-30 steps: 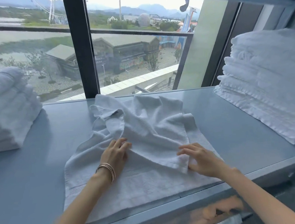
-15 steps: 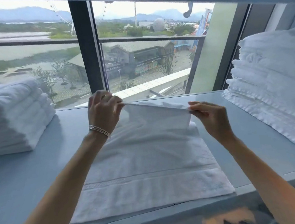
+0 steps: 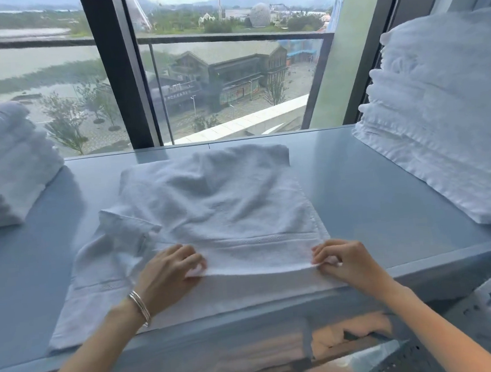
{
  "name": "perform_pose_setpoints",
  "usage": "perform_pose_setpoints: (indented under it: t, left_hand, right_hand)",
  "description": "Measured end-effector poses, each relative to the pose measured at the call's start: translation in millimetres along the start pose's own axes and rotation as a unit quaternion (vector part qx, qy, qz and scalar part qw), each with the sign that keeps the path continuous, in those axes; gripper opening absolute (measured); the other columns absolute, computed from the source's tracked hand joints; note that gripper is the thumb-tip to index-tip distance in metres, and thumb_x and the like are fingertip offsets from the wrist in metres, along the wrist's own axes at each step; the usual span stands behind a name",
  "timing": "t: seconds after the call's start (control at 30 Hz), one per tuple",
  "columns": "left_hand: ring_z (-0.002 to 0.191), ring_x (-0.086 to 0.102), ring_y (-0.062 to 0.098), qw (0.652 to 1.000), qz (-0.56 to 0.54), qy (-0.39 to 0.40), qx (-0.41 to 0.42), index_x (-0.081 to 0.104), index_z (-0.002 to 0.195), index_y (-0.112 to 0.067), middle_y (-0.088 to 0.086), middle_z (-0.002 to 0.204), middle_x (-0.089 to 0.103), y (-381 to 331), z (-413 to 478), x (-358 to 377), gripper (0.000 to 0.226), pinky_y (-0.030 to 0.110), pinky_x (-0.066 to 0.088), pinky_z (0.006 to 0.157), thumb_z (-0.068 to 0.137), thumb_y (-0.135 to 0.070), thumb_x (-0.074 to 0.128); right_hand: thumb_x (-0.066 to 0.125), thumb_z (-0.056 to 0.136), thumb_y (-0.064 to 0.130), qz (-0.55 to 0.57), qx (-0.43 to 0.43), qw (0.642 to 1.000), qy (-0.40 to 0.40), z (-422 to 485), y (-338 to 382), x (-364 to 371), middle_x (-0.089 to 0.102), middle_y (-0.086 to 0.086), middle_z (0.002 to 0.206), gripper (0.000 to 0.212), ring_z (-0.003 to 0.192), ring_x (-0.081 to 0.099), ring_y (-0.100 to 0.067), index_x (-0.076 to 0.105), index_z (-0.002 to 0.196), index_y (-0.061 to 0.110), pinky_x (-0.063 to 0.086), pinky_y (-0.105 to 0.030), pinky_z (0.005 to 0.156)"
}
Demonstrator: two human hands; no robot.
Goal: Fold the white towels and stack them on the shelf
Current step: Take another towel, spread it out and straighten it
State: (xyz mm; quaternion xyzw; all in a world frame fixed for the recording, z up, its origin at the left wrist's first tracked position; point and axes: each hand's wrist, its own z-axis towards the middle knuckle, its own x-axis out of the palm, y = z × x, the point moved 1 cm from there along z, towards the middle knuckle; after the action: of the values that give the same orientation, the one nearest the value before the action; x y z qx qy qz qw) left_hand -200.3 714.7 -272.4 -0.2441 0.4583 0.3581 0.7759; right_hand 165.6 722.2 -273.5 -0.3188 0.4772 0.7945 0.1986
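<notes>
A white towel (image 3: 217, 212) lies on the grey-blue shelf (image 3: 357, 193) in front of me, its far part folded back over the near part. The folded edge runs across just before the near hem. My left hand (image 3: 169, 277) pinches that edge at its left end. My right hand (image 3: 343, 262) pinches it at the right end. A loose flap of the towel sticks out crumpled to the left of my left hand.
A stack of folded white towels (image 3: 8, 165) sits at the left end of the shelf. A taller stack of white towels (image 3: 446, 115) stands at the right. A window with a dark frame (image 3: 115, 69) rises right behind the shelf. Pinkish cloth (image 3: 352, 333) shows below the shelf's front edge.
Both hands held the towel's far edge up near the window half a second ago. They have drawn it toward me and laid it down, folding the towel over itself.
</notes>
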Motion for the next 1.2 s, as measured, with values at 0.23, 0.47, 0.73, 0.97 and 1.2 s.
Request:
perform_pose_setpoints:
  t: [0.23, 0.47, 0.73, 0.97, 1.2]
  left_hand:
    - [0.065, 0.052, 0.013, 0.989, -0.036, -0.145, -0.02, 0.063, 0.08, -0.022, -0.005, 0.074, 0.057, -43.5, 6.3, -26.8, 0.015, 0.022, 0.043, 0.052, 0.089, -0.028, 0.053]
    - [0.067, 0.056, 0.016, 0.997, -0.043, -0.039, -0.055, 0.052, 0.084, -0.032, -0.007, 0.072, 0.059, -48.0, -7.6, 16.8, 0.004, 0.027, 0.047, 0.054, 0.082, -0.034, 0.05]
    - [0.064, 0.052, 0.023, 0.984, 0.122, -0.129, -0.029, 0.06, 0.071, -0.015, 0.001, 0.069, 0.055, -78.8, 6.1, -31.7, 0.019, 0.032, 0.043, 0.055, 0.086, -0.013, 0.049]
    - [0.065, 0.052, 0.027, 0.991, 0.106, -0.055, -0.066, 0.047, 0.082, -0.019, 0.002, 0.072, 0.052, -78.8, -34.4, 14.9, 0.003, 0.038, 0.047, 0.054, 0.085, -0.02, 0.048]
    - [0.072, 0.046, 0.02, 0.995, 0.049, -0.058, -0.063, 0.049, 0.088, -0.021, -0.001, 0.082, 0.052, -76.7, -30.7, 19.8, 0.005, 0.033, 0.047, 0.057, 0.083, -0.02, 0.048]
  right_hand:
    - [0.074, 0.066, -0.011, -0.024, -0.058, 0.991, -0.121, -6.3, 5.5, -38.7, 0.068, -0.001, 0.082, 0.016, 0.091, 0.064, 0.002, 0.071, 0.07, 0.004, 0.051, -0.012, 0.075]
    - [0.07, 0.064, -0.02, -0.03, 0.01, 0.999, -0.043, -32.5, -25.6, -25.0, 0.067, -0.002, 0.081, 0.032, 0.09, 0.062, 0.005, 0.07, 0.067, 0.011, 0.046, -0.006, 0.075]
    - [0.068, 0.068, -0.019, -0.015, -0.018, 0.992, -0.125, -28.3, -2.3, -44.5, 0.067, 0.002, 0.083, 0.025, 0.091, 0.064, -0.002, 0.07, 0.068, 0.006, 0.053, -0.014, 0.073]
    - [0.068, 0.065, -0.022, -0.025, 0.028, 0.999, -0.039, -42.0, -22.9, -27.9, 0.066, 0.003, 0.082, 0.032, 0.091, 0.061, -0.001, 0.071, 0.067, 0.01, 0.049, -0.013, 0.076]
    - [0.067, 0.069, -0.019, -0.072, 0.031, 0.996, -0.045, -46.1, -30.8, -33.9, 0.066, 0.017, 0.085, 0.03, 0.095, 0.063, -0.002, 0.071, 0.065, 0.01, 0.045, -0.012, 0.085]
